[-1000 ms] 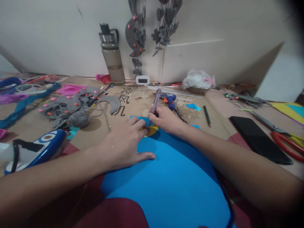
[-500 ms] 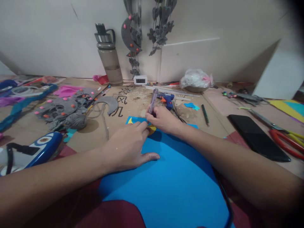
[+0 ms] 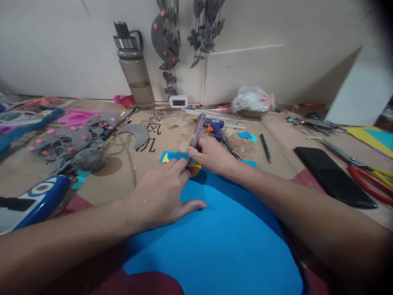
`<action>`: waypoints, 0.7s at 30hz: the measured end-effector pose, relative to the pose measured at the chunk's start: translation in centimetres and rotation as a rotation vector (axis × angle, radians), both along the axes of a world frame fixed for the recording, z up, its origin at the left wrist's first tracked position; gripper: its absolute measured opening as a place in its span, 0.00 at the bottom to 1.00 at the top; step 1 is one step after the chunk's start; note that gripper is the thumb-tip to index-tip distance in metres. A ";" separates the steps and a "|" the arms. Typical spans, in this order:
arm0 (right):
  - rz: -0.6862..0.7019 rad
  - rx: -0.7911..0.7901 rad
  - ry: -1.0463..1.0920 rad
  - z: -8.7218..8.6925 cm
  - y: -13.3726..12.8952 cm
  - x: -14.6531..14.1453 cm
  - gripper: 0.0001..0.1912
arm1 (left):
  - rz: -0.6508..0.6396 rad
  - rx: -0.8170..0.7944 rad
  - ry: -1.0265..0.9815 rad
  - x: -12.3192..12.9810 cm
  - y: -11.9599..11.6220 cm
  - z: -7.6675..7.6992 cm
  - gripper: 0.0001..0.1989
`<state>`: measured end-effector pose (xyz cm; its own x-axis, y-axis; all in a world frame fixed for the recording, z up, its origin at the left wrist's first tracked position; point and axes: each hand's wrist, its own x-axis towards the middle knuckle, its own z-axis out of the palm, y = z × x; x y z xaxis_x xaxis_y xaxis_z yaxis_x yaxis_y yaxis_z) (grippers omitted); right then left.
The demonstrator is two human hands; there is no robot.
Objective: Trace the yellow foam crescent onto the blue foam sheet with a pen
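A large blue sheet [image 3: 221,229] extends from the cardboard toward me. My left hand [image 3: 164,192] lies flat on it, fingers together over a yellow crescent-shaped piece [image 3: 195,169] and thumb stretched out to the side. Much of the yellow piece is hidden under those fingers. In my right hand [image 3: 211,155] a slim pen with a pale purple, see-through barrel [image 3: 199,127] is pinched, tilted, its tip down by the left fingertips at the yellow piece's edge. Whether the tip touches the sheet is hidden.
Beyond the hands lie a blue glue gun [image 3: 216,129], blue cut-outs [image 3: 247,136] and a dark green pencil [image 3: 265,148]. At right are a black phone [image 3: 331,176] and red-handled scissors [image 3: 368,180]. Grey felt pieces [image 3: 73,141] lie left; a water bottle [image 3: 135,78] stands behind.
The camera view has shifted slightly, so left-side things sit further left. Both hands keep nearly the same place, and the pen is still in my right hand.
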<state>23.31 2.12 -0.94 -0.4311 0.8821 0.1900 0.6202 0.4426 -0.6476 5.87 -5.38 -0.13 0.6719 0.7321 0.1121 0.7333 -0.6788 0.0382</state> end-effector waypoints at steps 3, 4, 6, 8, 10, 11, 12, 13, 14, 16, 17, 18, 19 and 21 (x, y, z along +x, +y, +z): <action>-0.026 0.017 -0.025 0.0 0.0 0.1 0.10 | 0.002 0.009 0.012 0.1 0.1 0.1 0.34; -0.036 0.013 -0.025 0.0 0.0 0.2 0.10 | 0.002 0.011 0.015 0.1 0.2 0.0 0.34; -0.050 -0.001 -0.014 0.0 0.1 0.2 0.09 | 0.005 0.014 0.022 0.2 0.3 0.0 0.34; -0.050 -0.008 -0.006 0.1 0.1 0.3 0.08 | 0.009 0.018 0.029 0.2 0.5 -0.1 0.33; -0.057 -0.010 -0.013 0.1 0.1 0.3 0.09 | 0.013 0.023 0.035 0.2 0.5 -0.2 0.33; -0.058 -0.010 -0.017 0.1 0.1 0.3 0.09 | 0.012 0.027 0.037 0.2 0.5 -0.3 0.32; -0.058 -0.011 -0.019 0.1 0.1 0.4 0.09 | 0.010 0.034 0.036 0.1 0.5 -0.3 0.32; -0.056 -0.009 -0.017 0.0 0.1 0.4 0.09 | 0.004 0.043 0.034 0.1 0.5 -0.4 0.32; -0.050 -0.004 -0.011 0.0 0.2 0.4 0.09 | -0.003 0.053 0.029 0.1 0.4 -0.4 0.32; -0.038 0.007 0.005 -0.1 0.2 0.4 0.08 | -0.016 0.075 0.016 0.0 0.4 -0.5 0.32; -0.035 0.010 0.011 -0.1 0.2 0.4 0.08 | -0.020 0.084 0.012 0.0 0.4 -0.6 0.32; -0.032 0.010 0.014 -0.1 0.3 0.4 0.08 | -0.022 0.092 0.010 0.0 0.4 -0.6 0.32; -0.030 0.007 0.014 -0.1 0.3 0.5 0.08 | -0.026 0.098 0.011 0.0 0.5 -0.7 0.32; -0.034 0.006 0.009 -0.1 0.3 0.5 0.09 | -0.037 0.103 0.011 0.1 0.6 -0.7 0.32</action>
<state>23.83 2.40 -1.09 -0.3988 0.8952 0.1991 0.6296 0.4251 -0.6504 5.98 -4.82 -0.87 0.7000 0.6916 0.1780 0.7075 -0.7055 -0.0416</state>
